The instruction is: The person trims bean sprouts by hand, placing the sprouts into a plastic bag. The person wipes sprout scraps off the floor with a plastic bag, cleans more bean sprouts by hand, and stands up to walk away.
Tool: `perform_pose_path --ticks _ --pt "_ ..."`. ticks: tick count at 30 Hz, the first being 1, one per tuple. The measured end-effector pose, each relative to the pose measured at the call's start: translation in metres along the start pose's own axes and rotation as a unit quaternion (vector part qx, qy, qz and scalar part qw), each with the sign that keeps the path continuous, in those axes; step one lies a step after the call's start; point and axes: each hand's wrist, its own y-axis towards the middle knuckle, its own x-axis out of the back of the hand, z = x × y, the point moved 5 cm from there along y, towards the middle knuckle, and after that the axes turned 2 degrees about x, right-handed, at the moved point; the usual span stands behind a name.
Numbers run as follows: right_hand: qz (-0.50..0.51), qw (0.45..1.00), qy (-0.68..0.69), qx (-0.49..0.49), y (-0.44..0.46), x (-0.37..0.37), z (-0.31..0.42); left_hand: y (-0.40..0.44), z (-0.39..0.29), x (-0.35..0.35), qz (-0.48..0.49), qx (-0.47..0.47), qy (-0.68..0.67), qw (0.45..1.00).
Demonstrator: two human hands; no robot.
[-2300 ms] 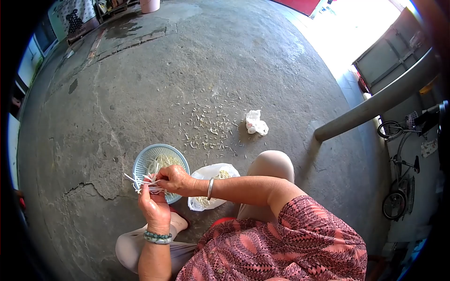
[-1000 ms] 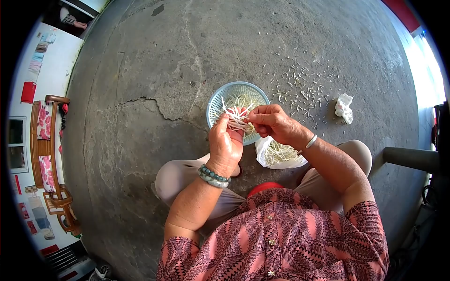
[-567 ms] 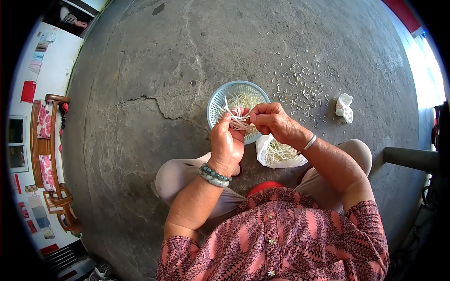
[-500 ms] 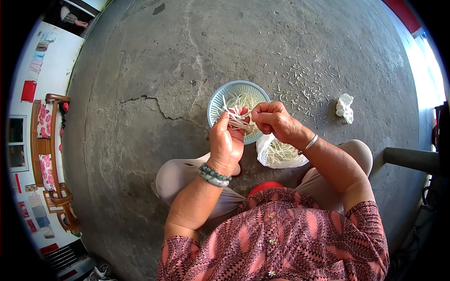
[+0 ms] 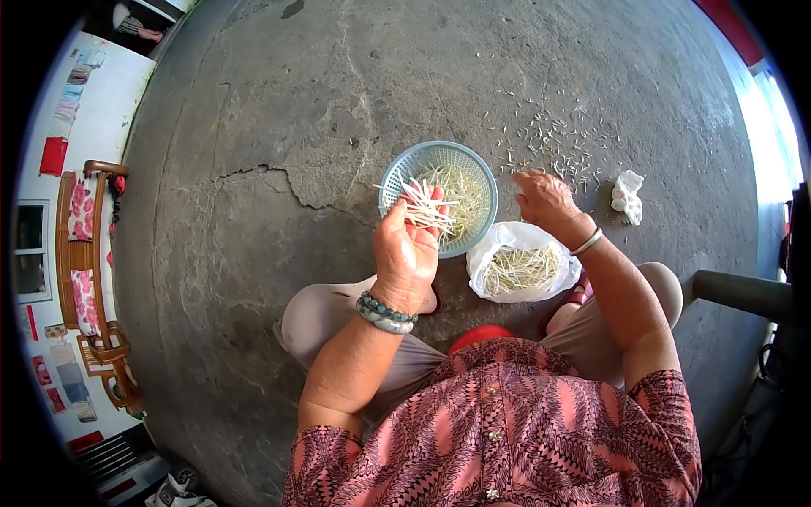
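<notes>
A bunch of white bean sprouts (image 5: 427, 209) rests across the palm and fingers of my left hand (image 5: 409, 245). That hand is above the near left side of a round, pale blue plastic colander (image 5: 395, 176). More thin sprouts (image 5: 456, 190) lie inside the colander. My right hand (image 5: 549, 203) is to the right of the colander, over the floor near the scattered scraps. Its thumb is apart from the fingers, and no sprout shows in it. Below it stands an open white plastic bag (image 5: 498, 291), full of loose sprouts (image 5: 524, 269).
Short pale scraps (image 5: 557, 144) are scattered over the cracked concrete floor (image 5: 253, 253). A crumpled white plastic bag (image 5: 627, 198) lies to their right. A red seat edge (image 5: 479, 336) shows between my knees. A wooden bench (image 5: 89, 245) stands along the far left wall.
My right hand has moved right, away from the sprouts in my left hand, and its fingers have loosened. The left hand stays over the colander with its bunch.
</notes>
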Motion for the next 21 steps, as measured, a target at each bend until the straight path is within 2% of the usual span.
perform_pose_path --ticks 3,4,6,8,11,15,16,20,21 --pt "-0.006 0.998 0.058 0.011 -0.001 0.002 0.008 0.001 0.0 0.001 0.004 0.007 0.008 1.0" --pt "-0.055 0.992 0.105 0.053 0.0 0.005 0.01 0.001 0.001 0.001 0.004 0.011 0.008 1.0" --pt "-0.035 0.977 0.206 0.04 0.002 0.013 0.017 0.001 0.001 0.001 0.01 0.02 0.013 1.0" --pt "-0.031 0.944 0.328 0.037 0.001 0.015 0.026 -0.001 0.001 0.0 0.018 0.03 0.023 0.999" --pt "0.006 0.898 0.438 0.028 -0.004 0.022 0.051 -0.002 0.002 -0.001 0.008 0.029 0.021 0.999" --pt "0.033 0.918 0.392 0.048 -0.007 0.022 0.062 -0.003 0.002 -0.004 0.025 0.031 0.014 0.999" --pt "-0.001 0.92 0.387 0.067 -0.009 0.026 0.066 -0.003 0.003 -0.003 0.036 0.034 0.011 0.999" --pt "0.001 0.882 0.45 0.136 -0.012 0.037 0.088 -0.005 0.005 -0.004 0.042 0.044 0.005 0.998" --pt "0.008 0.895 0.427 0.127 -0.013 0.04 0.094 -0.006 0.006 -0.004 0.038 0.045 -0.001 0.998"
